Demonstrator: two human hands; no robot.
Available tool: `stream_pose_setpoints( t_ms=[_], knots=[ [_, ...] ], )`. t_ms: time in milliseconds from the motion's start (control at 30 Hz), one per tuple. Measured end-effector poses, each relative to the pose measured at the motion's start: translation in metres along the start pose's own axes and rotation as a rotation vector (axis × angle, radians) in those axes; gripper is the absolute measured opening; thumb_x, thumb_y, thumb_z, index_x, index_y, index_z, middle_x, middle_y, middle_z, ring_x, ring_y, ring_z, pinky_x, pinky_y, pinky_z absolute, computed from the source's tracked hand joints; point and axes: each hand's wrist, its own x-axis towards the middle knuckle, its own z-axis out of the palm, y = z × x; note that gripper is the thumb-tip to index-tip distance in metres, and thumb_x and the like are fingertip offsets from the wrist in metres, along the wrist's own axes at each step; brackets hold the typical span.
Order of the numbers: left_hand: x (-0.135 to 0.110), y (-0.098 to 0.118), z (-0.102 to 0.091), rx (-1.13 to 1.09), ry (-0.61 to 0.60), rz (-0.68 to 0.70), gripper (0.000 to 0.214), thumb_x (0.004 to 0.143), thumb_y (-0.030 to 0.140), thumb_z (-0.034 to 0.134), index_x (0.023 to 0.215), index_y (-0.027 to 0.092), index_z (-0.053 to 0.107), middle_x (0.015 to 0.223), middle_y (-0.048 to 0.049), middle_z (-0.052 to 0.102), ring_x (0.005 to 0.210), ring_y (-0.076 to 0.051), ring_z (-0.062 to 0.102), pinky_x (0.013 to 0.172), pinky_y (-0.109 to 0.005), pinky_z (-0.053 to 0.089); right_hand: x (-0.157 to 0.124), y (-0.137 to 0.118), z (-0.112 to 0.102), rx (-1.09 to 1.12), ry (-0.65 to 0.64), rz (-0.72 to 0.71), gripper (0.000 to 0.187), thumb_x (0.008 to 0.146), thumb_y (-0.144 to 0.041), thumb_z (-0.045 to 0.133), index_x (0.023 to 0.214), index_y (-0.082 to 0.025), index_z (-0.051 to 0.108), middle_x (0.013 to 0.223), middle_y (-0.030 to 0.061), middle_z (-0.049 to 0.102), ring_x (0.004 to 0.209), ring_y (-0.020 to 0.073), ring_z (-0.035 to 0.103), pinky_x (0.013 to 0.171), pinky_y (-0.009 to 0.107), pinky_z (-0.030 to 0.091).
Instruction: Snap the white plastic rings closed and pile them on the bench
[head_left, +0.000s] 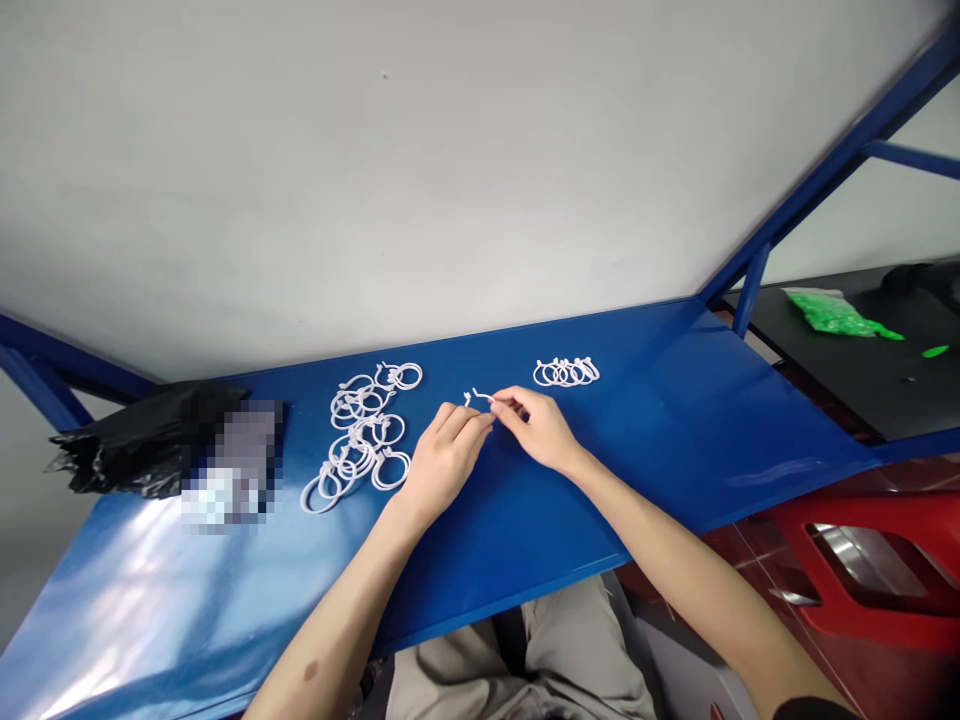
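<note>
At the middle of the blue table [660, 400], between a loose heap of white plastic rings [358, 450] and a small overlapping row of rings [564, 372], the person works on one open white ring [484, 396] with both hands. The right hand [538, 428] pinches its arc between thumb and forefinger; the left hand [446, 455] is curled over the nearer part, apparently grasping it, though its thumb and the ring's lower side are hidden. The fingertips of the two hands nearly meet, and a gap shows on the ring's far side, where the small clasp ends stand apart.

To handle it well, the left hand should probably keep the body steady while the right guides the thin arc, bending it gently in the ring's own plane; twisting it sideways could strain the plastic or throw the ends out of line. Gripping close to the ends would likely give better control, and keeping the fingertips out of the gap would avoid a nip.
</note>
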Motion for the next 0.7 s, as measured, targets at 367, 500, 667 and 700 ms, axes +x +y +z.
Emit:
stream_pose_setpoints(
  t_ms=[367,500,667,700],
  knots=[
    [-0.003,0.004,0.009,-0.045,0.094,-0.488,0.022,0.095,0.031,0.062,0.114,0.019,0.059,0.098,-0.0071,0.071,0.081,-0.019,0.067,0.071,-0.032,0.054,-0.006,-0.003,0.015,0.233,0.058,0.069,0.024,0.096,-0.034,0.060,0.116,-0.023,0.068,0.084,0.0010,0.075,0.077,0.0166,0.073,0.075,0.030,0.057],
    [-0.005,0.005,0.011,-0.191,-0.023,-0.545,0.017,0.101,0.027,0.049,0.114,0.021,0.058,0.094,-0.0037,0.075,0.077,-0.016,0.070,0.069,-0.028,0.053,-0.009,0.000,0.020,0.128,0.062,-0.026,0.023,0.097,-0.033,0.060,0.114,-0.024,0.071,0.088,0.0017,0.076,0.080,0.0174,0.073,0.075,0.031,0.059],
    [-0.006,0.009,0.011,-0.169,-0.050,-0.471,0.016,0.103,0.024,0.043,0.111,0.022,0.056,0.093,-0.0027,0.074,0.083,-0.016,0.071,0.073,-0.026,0.052,-0.012,0.004,0.021,0.037,0.098,-0.111,0.017,0.098,-0.031,0.060,0.105,-0.024,0.074,0.093,0.0031,0.078,0.079,0.0178,0.073,0.070,0.030,0.058],
    [-0.007,0.010,0.011,-0.158,-0.057,-0.462,0.016,0.103,0.024,0.042,0.110,0.022,0.056,0.093,-0.0028,0.074,0.083,-0.016,0.071,0.072,-0.026,0.051,-0.013,0.004,0.020,0.021,0.098,-0.130,0.016,0.098,-0.030,0.060,0.104,-0.024,0.074,0.094,0.0033,0.077,0.081,0.0180,0.073,0.070,0.029,0.057]
  ],
)
